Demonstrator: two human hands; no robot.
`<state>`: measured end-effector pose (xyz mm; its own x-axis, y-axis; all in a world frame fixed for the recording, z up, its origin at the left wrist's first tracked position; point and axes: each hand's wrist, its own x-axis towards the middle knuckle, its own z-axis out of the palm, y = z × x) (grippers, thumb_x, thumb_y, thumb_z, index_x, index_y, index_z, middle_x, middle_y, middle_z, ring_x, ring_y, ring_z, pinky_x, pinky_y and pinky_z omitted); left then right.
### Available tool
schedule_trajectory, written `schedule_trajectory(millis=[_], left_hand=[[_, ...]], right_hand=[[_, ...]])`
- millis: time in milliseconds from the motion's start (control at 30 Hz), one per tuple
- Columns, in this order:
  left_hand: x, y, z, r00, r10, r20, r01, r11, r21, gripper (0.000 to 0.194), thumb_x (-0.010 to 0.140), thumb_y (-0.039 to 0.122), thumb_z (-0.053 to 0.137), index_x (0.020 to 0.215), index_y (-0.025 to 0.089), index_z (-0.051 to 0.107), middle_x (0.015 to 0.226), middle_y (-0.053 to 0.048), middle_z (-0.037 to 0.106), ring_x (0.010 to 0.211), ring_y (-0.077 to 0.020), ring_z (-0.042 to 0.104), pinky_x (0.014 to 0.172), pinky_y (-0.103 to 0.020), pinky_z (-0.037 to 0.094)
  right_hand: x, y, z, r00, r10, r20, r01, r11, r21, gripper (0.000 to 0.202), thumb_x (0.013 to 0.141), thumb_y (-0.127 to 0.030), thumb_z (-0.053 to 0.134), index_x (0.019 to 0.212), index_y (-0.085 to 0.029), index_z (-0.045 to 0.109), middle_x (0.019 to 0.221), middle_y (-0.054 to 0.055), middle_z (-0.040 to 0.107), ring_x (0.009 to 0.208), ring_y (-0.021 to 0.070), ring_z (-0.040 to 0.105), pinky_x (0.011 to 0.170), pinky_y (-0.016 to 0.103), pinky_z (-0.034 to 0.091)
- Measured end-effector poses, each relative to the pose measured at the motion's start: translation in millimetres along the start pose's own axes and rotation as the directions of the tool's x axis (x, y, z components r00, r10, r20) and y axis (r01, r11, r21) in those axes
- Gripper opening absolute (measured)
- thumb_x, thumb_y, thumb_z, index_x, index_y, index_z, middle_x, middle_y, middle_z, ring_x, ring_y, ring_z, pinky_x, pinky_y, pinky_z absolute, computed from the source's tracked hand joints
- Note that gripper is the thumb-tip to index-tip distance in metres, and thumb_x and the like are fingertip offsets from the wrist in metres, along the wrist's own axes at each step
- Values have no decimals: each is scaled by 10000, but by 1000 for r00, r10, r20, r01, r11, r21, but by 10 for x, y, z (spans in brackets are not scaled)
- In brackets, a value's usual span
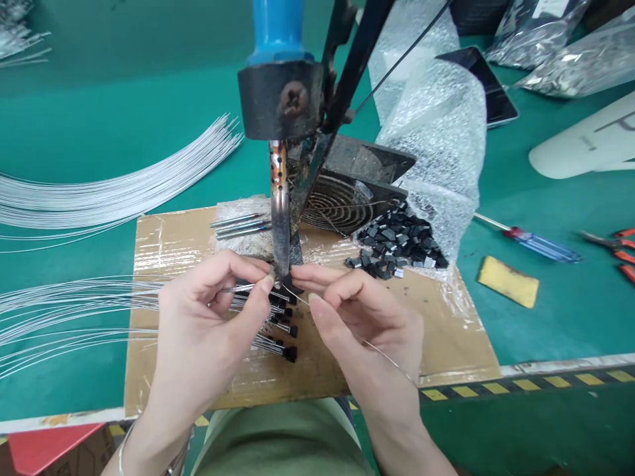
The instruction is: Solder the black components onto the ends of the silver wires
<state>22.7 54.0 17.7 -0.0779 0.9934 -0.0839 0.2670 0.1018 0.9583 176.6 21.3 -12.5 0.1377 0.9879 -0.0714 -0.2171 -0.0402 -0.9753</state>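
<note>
A soldering iron [280, 218] with a blue handle hangs point-down from a black clamp stand [327, 112]. Just left of its tip, my left hand [213, 324] pinches a thin white wire [238, 288] between thumb and fingertips; the end at the tip is partly hidden. My right hand [367, 330] is closed on a thin strand of solder wire [391, 363], whose end reaches the iron's tip. Below the tip lie several wires fitted with small black ends [289, 354] on a cardboard sheet [397, 337]. Their white lengths [74, 297] run out to the left.
A fan [342, 198] stands behind the iron. Beside it is a pile of small black pieces [397, 238] near bubble wrap [436, 132]. A white wire bundle [124, 192] lies left; a screwdriver [540, 243], yellow sponge [508, 282], pliers [620, 248] and white cup [585, 139] lie right.
</note>
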Motion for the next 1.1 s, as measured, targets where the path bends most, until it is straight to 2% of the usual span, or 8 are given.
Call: schedule_trajectory(millis=[167, 433, 567, 733, 967, 1100], left_hand=[[9, 11, 23, 1000, -9, -16, 9, 1000, -1, 182, 799, 62, 771, 745, 236, 756, 808, 19, 766, 723, -123, 714, 674, -202, 576], [15, -7, 18, 1000, -8, -7, 9, 998, 55, 184, 824, 58, 751, 763, 232, 751, 797, 26, 750, 678, -101, 680, 612, -182, 527], [14, 4, 14, 1000, -8, -5, 8, 999, 46, 190, 815, 51, 752, 753, 230, 746, 796, 31, 749, 693, -96, 688, 634, -170, 533], [5, 32, 15, 1000, -8, -8, 8, 999, 45, 180, 804, 62, 757, 744, 231, 746, 799, 20, 761, 697, -117, 698, 642, -198, 555], [-4, 7, 18, 1000, 12, 0, -12, 1000, 6, 181, 826, 63, 764, 767, 233, 745, 815, 23, 778, 736, -118, 718, 673, -197, 567], [-12, -13, 11, 1000, 17, -8, -17, 1000, 20, 194, 837, 56, 750, 774, 240, 750, 847, 39, 789, 759, -100, 723, 673, -165, 552]], right_hand=[[7, 0, 4, 1000, -13, -4, 13, 1000, -2, 208, 950, -110, 708, 793, -239, 662, 1152, 24, 842, 1092, 199, 804, 1000, 326, 642], [10, 14, 8, 1000, -9, -16, 9, 999, -31, 215, 955, -128, 707, 779, -237, 645, 1149, 33, 842, 1103, 203, 796, 1012, 337, 626], [7, 11, 18, 1000, -9, -22, 8, 999, -51, 215, 938, -112, 703, 775, -236, 637, 1150, 49, 843, 1092, 222, 802, 998, 364, 637], [8, 21, 47, 997, -33, -63, 30, 998, -61, 232, 897, -71, 712, 758, -241, 639, 1108, 30, 854, 1052, 208, 813, 979, 340, 643], [3, 14, 41, 998, -38, -55, 34, 997, -71, 222, 905, -89, 722, 760, -241, 649, 1111, 44, 852, 1061, 224, 811, 995, 375, 641], [-10, 11, 42, 998, -36, -55, 33, 998, -47, 226, 909, -77, 718, 768, -241, 654, 1120, 28, 851, 1072, 205, 807, 995, 343, 635]])
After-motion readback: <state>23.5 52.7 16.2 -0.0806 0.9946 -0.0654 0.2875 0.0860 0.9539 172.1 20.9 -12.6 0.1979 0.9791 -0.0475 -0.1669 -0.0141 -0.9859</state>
